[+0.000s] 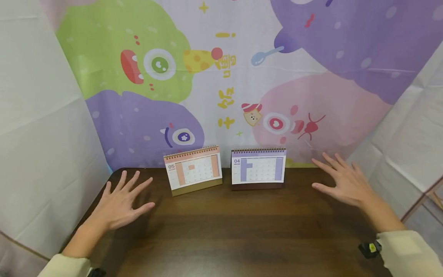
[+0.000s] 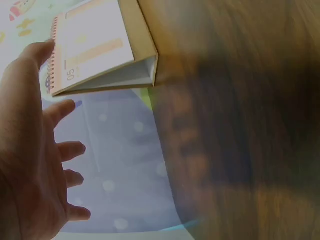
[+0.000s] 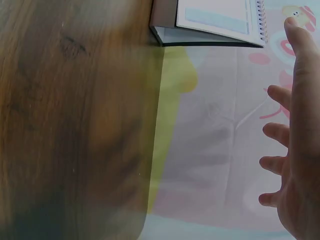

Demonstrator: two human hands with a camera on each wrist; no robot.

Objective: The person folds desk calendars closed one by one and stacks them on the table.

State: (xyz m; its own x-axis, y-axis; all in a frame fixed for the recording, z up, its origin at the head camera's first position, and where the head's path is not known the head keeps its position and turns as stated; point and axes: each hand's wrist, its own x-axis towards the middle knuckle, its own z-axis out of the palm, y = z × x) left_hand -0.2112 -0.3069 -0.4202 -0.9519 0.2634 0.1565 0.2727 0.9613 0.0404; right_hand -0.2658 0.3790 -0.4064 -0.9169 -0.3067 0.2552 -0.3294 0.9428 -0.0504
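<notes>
Two spiral-bound desk calendars stand side by side near the back of the dark wooden table. The left one is an orange calendar marked 05, set at a slight angle; its side and tan base also show in the left wrist view. To its right stands a purple calendar marked 04, on a dark base. My left hand hovers left of the orange calendar, fingers spread, holding nothing. Out to the right of the purple calendar, my right hand is likewise spread over the table's right side, with nothing in it.
The table has a rounded back left corner. Behind it hangs a cloth backdrop with cartoon monsters. White fabric panels close in both sides.
</notes>
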